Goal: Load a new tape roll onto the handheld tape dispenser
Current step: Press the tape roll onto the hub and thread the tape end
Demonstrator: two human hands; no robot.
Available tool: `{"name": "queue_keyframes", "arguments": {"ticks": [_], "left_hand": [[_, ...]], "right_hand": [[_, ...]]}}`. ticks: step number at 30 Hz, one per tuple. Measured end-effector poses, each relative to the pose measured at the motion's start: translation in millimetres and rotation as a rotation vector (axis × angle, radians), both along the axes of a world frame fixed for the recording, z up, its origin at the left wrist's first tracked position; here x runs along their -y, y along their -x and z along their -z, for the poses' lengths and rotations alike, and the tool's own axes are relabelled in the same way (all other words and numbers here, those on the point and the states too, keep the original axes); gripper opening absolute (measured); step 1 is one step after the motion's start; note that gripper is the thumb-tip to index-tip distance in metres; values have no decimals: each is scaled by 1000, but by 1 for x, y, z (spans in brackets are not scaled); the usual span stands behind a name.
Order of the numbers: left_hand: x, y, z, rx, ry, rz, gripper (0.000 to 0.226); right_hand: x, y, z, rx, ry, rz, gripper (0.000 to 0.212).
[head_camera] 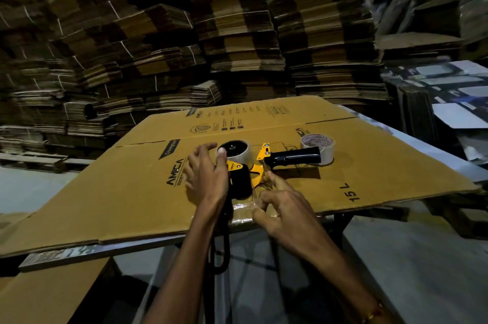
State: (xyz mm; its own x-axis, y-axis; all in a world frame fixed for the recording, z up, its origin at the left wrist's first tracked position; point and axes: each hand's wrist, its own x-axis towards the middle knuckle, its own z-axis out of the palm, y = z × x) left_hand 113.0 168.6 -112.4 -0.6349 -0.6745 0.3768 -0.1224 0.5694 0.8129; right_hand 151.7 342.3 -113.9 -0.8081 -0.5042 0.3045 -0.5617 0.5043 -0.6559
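A yellow and black handheld tape dispenser (260,162) lies on its side on a flattened cardboard box (132,186). A clear tape roll (239,153) sits on its black hub. A second tape roll (318,148) stands behind the black handle (293,157). My left hand (206,178) rests over the dispenser's front, thumb against the mounted roll, fingers spread. My right hand (280,207) pinches a strip of clear tape (245,208) drawn from the dispenser toward the cardboard's near edge, index finger pointing at the yellow frame.
The cardboard lies on a metal table (396,125) with dark legs. Tall stacks of flattened cartons (237,33) fill the wall behind. A black strap (223,249) hangs below the table edge. More boxes (449,91) stand at right.
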Motion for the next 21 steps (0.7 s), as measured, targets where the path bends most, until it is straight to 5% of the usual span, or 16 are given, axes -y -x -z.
{"name": "queue_keyframes", "arguments": {"ticks": [3,8,21], "left_hand": [[-14,-53,27,-134,203,-47,25],[-34,-104,77,-114,395,241,21],[-32,-106,60,-233,339,287,17]], "right_hand": [[-2,-2,-1,11,-2,-3,25],[3,-7,-4,36,-41,-6,21],[21,-9,-6,-56,-147,21,20]]}}
